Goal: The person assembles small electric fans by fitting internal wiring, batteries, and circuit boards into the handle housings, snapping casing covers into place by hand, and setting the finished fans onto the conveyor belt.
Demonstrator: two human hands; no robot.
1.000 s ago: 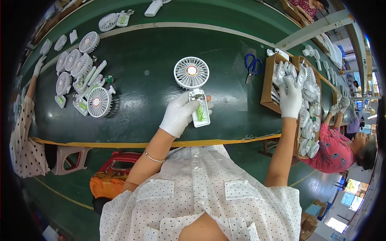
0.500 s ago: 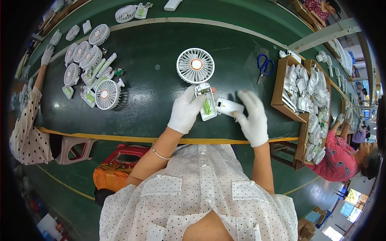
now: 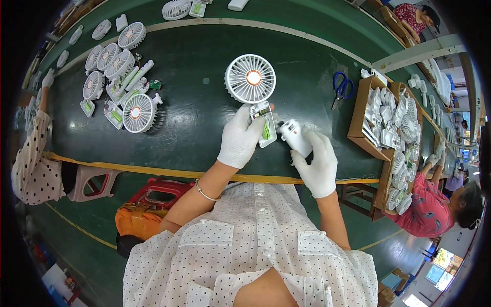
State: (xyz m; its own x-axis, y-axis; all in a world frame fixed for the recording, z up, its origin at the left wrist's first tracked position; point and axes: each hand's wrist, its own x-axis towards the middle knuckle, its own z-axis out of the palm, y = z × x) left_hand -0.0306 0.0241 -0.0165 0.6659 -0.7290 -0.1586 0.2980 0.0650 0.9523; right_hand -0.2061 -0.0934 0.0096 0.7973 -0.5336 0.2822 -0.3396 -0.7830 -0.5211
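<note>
My gloved left hand (image 3: 238, 139) is closed round the handle of a white handheld fan (image 3: 250, 78), whose round grille with an orange-ringed hub points away from me. The handle is uncovered, and a green battery (image 3: 266, 130) and a small circuit board show inside. To the right, my gloved right hand (image 3: 318, 166) grips a white handle cover (image 3: 295, 139) between thumb and fingers. The cover is tilted, its upper end near the fan's handle but apart from it.
Several fan heads and open handles (image 3: 139, 112) lie at the left of the green table (image 3: 189, 77). Blue-handled scissors (image 3: 341, 88) rest to the right, beside cardboard boxes (image 3: 359, 115) of white fan parts. Co-workers sit at both sides; a red stool (image 3: 158, 192) stands below the table edge.
My right hand has turned the cover more upright and settled its fingers round it. The left hand still holds the fan. The co-worker's hand at the left has shifted away.
</note>
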